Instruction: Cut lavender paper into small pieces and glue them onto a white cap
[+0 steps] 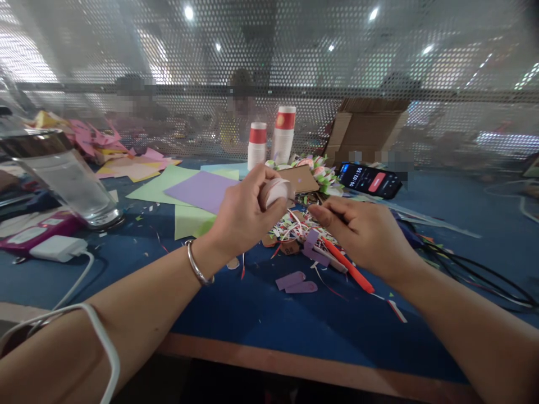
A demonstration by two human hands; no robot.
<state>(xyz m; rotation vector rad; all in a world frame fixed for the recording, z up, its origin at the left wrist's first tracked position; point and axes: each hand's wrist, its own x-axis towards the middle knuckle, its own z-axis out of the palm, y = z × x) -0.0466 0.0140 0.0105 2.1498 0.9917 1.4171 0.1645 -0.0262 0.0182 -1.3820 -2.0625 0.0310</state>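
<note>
Left hand (pixel 242 216): I am gripping a pale paper roll (pixel 275 191), mid-bench.
Right hand (pixel 362 235): pinching an orange tool (pixel 349 268).
Next: I judge tightening needs steady fingers.

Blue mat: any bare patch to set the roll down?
Free: near strip of the blue mat between the forearms, short of the purple petals. Crowded: paper scraps under the left hand and right hand; cables right.

I am looking at a shared craft workroom: a blue-covered table (pixel 236 314) strewn with coloured paper sheets (pixel 197 191) and paper scraps (pixel 295 227). A perforated screen (pixel 295 73) divides it from other people's benches, under ceiling lights (pixel 188 12), with stacked paper cups (pixel 284 134) nearby.
</note>
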